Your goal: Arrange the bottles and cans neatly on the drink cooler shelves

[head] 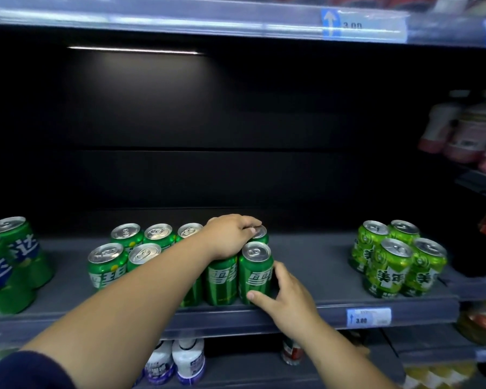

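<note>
White bottles (187, 357) on the lower shelf, nearest the camera, look untouched. Right hand (288, 297) enters from low right, thumb across the face of the front can (255, 272), fingers wrapped round its right side, so that grip is grasping that can. The can stands upright at the shelf (320, 265) lip, at the right end of the front row. Left arm crosses from low left over the block, wrist bent down. Left hand (227, 238) lies over a neighbouring can's top, fingertips curled onto the rim of the rear can (260, 233) directly behind the front one. I read that grip as pinching the rear can, though the palm hides part of it. Progress, my read: green cans (107, 265) form a two-row block mid-shelf, touching, labels mostly forward, and this right-hand column looks like the last bit to square up. Left to do: lime cans (390, 265) at right sit in a loose, skewed cluster well apart from the block. Left cans (9, 259) are also separate and partly cut by the frame edge. Pink bottles (460, 127) far right are too blurred to judge. Roughly mid-task.
</note>
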Action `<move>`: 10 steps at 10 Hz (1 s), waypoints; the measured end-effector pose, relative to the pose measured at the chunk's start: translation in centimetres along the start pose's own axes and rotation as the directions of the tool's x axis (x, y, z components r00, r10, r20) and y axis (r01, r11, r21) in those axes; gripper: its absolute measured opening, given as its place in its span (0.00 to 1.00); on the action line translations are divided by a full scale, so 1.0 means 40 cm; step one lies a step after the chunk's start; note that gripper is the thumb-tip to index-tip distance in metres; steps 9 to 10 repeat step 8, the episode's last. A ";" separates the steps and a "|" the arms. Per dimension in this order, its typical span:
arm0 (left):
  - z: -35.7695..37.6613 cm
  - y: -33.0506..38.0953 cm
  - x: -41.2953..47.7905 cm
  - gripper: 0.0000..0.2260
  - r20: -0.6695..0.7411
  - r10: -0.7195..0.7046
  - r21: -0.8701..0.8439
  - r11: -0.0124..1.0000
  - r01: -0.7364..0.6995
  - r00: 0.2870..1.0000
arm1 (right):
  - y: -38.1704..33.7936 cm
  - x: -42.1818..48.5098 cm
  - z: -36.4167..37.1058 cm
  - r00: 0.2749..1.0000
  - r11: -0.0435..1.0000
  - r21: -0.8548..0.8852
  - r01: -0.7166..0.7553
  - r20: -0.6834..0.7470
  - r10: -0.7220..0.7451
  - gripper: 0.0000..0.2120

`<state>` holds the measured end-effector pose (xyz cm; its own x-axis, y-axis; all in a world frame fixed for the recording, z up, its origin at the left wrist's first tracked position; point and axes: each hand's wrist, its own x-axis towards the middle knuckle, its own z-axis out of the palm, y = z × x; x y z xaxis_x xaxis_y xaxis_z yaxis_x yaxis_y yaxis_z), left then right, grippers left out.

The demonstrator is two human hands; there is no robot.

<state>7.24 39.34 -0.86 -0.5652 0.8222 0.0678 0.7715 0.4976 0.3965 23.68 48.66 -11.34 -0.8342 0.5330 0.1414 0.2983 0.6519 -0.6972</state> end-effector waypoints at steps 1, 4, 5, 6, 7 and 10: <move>0.003 -0.005 0.005 0.17 0.002 -0.006 -0.007 1.000 0.006 1.000 | -0.003 -0.005 -0.009 1.000 1.000 0.010 0.000 0.007 0.000 0.33; 0.002 0.008 -0.017 0.19 0.011 0.046 0.080 0.996 -0.047 0.999 | -0.018 -0.023 -0.026 0.998 1.000 0.002 0.013 0.053 -0.013 0.38; 0.002 0.002 -0.019 0.16 -0.094 0.097 0.092 0.992 -0.089 0.991 | -0.022 -0.024 -0.038 0.998 0.999 0.048 0.021 0.061 -0.024 0.38; -0.012 0.015 -0.055 0.19 -0.239 0.226 0.251 0.954 -0.164 0.944 | -0.026 -0.037 -0.068 0.997 0.999 0.006 0.048 0.066 -0.048 0.42; -0.030 0.022 -0.100 0.21 -0.215 0.250 0.319 0.932 -0.174 0.944 | -0.034 -0.048 -0.091 0.993 0.998 -0.025 0.065 0.099 -0.062 0.42; -0.045 0.007 -0.172 0.24 -0.151 0.170 0.336 0.935 -0.111 0.974 | -0.054 -0.056 -0.114 0.990 0.993 -0.061 0.097 0.113 -0.090 0.42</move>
